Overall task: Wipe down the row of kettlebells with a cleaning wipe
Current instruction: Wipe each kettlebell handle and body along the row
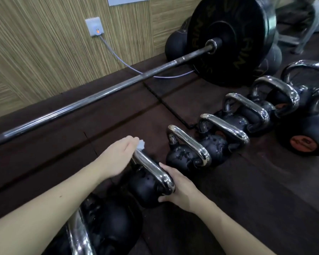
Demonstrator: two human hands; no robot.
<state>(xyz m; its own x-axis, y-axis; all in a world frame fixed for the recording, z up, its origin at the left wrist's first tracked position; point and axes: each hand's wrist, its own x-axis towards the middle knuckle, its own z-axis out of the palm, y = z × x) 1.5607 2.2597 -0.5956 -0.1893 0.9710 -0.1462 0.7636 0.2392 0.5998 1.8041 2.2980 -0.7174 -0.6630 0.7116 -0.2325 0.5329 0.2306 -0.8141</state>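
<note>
A row of several black kettlebells with chrome handles runs diagonally from the bottom centre to the upper right of the head view. My left hand [118, 159] holds a white cleaning wipe [141, 144] against the far end of the chrome handle of the second kettlebell [147, 184]. My right hand [179, 188] grips that kettlebell at the near end of its handle, fingers curled round the body. The nearest kettlebell [103, 227] lies under my left forearm. The following kettlebell [184, 155] looks wet and shiny.
A long steel barbell [99, 96] crosses the dark rubber floor, with black plates [230, 39] at its right end. A larger kettlebell with an orange badge [306, 138] stands at far right. A wood-grain wall with a socket [93, 26] and a cable lies to the left.
</note>
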